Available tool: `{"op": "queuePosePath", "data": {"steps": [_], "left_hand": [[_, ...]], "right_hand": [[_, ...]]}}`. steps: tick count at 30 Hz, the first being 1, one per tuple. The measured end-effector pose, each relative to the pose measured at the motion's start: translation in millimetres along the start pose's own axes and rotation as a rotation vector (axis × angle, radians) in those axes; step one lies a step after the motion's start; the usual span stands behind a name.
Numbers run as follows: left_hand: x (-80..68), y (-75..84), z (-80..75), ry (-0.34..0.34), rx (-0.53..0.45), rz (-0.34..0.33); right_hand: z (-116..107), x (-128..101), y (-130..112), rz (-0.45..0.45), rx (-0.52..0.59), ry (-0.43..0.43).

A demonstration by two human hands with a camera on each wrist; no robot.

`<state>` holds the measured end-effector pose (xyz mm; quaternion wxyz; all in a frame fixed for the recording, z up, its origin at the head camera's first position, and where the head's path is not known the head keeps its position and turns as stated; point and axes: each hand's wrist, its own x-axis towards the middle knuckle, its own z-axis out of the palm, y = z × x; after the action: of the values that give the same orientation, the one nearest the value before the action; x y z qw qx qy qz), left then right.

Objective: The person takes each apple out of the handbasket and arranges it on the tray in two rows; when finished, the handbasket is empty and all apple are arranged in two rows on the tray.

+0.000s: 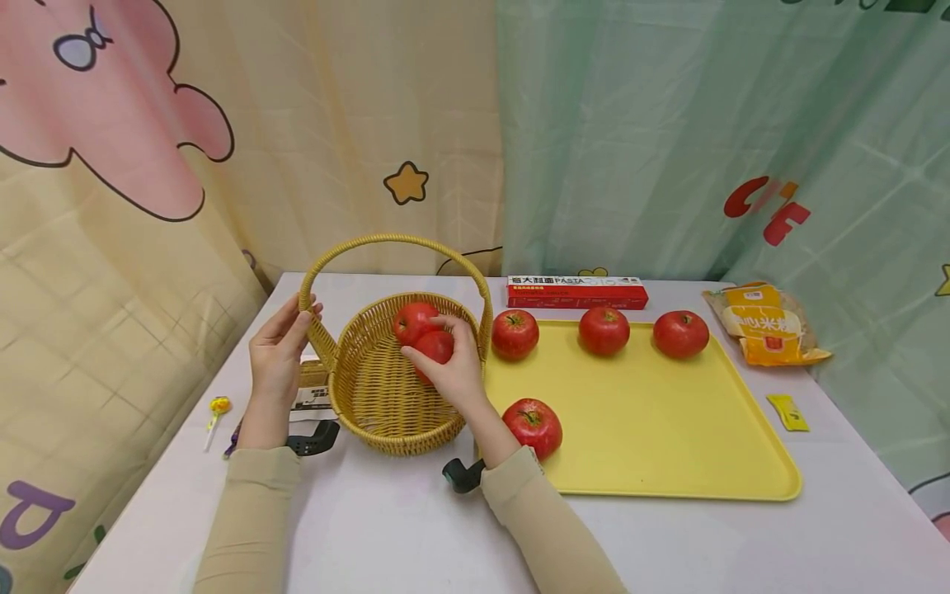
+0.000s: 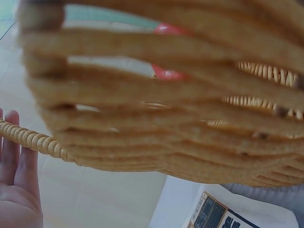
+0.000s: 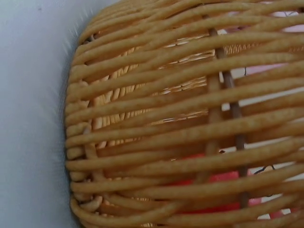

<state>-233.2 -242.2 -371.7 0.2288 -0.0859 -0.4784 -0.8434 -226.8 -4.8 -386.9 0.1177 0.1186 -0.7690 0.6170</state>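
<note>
A wicker basket point(image 1: 374, 400) with a tall arched handle point(image 1: 393, 239) stands on the left half of the table. My left hand point(image 1: 273, 359) grips the handle low on its left side; in the left wrist view its fingers point(image 2: 26, 173) lie behind the woven handle. Inside the basket, my right hand point(image 1: 462, 373) holds a red apple point(image 1: 435, 346) between thumb and fingers. Another red apple point(image 1: 412, 320) lies just behind it in the basket. In the right wrist view, red shows through the basket's woven side point(image 3: 142, 166), and the hand itself is hidden.
Right of the basket is a yellow tray point(image 1: 646, 412) with several red apples point(image 1: 604, 331) along its back and left edges. A pasta box point(image 1: 577, 293) lies behind it. An orange food bag point(image 1: 768, 323) and yellow packet point(image 1: 787, 412) sit right; a lollipop point(image 1: 218, 406) lies left.
</note>
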Motion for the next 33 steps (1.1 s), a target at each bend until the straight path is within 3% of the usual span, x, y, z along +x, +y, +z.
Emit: {"op": "queuePosePath", "data": {"steps": [9,27,33], "left_hand": [[-0.8,-0.5,-0.3,-0.005,0.007,-0.001],[-0.9,-0.3,0.6,-0.015,-0.012,0.023],[-0.4,-1.4,0.8,-0.018,-0.016,0.031]], "right_hand": [[-0.1,3.3,1.3,0.079,-0.085,-0.071],[2.2,3.9,1.3,0.095,-0.214,-0.094],[1.2,4.7,0.8,0.104,-0.21,-0.113]]}}
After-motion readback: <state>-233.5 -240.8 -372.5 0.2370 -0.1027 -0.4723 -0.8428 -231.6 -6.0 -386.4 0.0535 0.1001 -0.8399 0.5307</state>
